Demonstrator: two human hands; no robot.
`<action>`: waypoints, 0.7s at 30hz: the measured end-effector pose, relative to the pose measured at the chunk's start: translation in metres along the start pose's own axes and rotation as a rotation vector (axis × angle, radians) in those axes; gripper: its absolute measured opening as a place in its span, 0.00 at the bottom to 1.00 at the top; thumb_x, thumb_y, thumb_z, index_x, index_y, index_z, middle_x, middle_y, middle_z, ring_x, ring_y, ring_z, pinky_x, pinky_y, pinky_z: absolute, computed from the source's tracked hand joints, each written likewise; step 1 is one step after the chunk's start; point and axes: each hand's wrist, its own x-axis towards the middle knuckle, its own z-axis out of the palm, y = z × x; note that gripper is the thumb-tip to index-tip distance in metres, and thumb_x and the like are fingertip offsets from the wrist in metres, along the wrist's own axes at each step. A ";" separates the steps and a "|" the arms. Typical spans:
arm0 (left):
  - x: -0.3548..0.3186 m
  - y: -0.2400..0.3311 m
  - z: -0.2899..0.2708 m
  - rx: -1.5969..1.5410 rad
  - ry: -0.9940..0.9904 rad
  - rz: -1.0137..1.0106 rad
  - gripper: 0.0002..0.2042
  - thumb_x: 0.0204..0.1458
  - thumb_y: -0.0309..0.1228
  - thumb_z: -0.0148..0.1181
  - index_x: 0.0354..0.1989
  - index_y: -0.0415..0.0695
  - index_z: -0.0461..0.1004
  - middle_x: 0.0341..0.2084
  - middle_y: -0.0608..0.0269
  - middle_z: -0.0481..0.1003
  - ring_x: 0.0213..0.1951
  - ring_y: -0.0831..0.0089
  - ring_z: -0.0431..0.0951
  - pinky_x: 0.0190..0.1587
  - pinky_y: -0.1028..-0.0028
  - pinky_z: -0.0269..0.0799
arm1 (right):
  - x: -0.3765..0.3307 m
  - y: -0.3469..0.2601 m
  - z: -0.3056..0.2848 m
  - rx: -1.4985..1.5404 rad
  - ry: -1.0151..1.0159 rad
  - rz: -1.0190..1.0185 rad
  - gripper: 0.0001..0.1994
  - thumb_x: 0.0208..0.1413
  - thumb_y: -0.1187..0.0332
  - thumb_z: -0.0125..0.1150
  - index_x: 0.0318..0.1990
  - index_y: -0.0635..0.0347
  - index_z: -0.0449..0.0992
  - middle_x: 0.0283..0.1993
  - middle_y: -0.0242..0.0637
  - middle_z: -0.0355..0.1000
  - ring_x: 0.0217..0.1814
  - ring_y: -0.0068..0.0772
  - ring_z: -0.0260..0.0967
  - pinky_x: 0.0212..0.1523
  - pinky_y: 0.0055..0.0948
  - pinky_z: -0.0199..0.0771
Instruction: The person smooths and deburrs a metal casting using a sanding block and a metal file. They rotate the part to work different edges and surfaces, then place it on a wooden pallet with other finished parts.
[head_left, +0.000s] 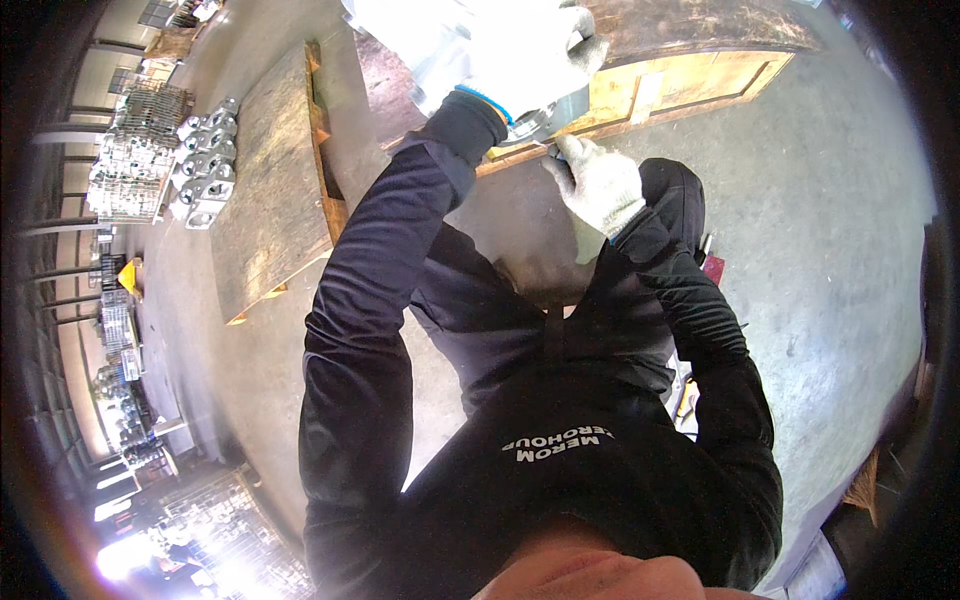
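A shiny silver metal part (568, 112), washed out by glare, sits on the wooden crate in front of me. My left hand (535, 50), in a white glove with a blue-edged cuff, lies over this part with its fingers curled round it. Lower and to the right, my right hand (603, 188), also in a white knit glove, is closed in a pinch near the part's lower edge. Something thin seems to show at its fingertips, too small to make out. Glare hides much of the part's outline.
The wooden crate (690, 88) has a worn brown top. To the left a wooden pallet board (265, 170) lies on the grey concrete floor (810, 260). Silver castings (205, 165) and wire baskets (135, 150) stand beyond it. A straw broom (862, 490) is at the lower right.
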 end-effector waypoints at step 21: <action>0.005 -0.036 0.082 -1.406 -0.166 0.026 0.21 0.72 0.40 0.41 0.61 0.42 0.76 0.56 0.54 0.77 0.58 0.60 0.75 0.66 0.57 0.68 | 0.002 -0.007 0.004 0.082 -0.042 0.115 0.14 0.67 0.54 0.55 0.45 0.54 0.77 0.33 0.47 0.81 0.36 0.52 0.82 0.38 0.45 0.81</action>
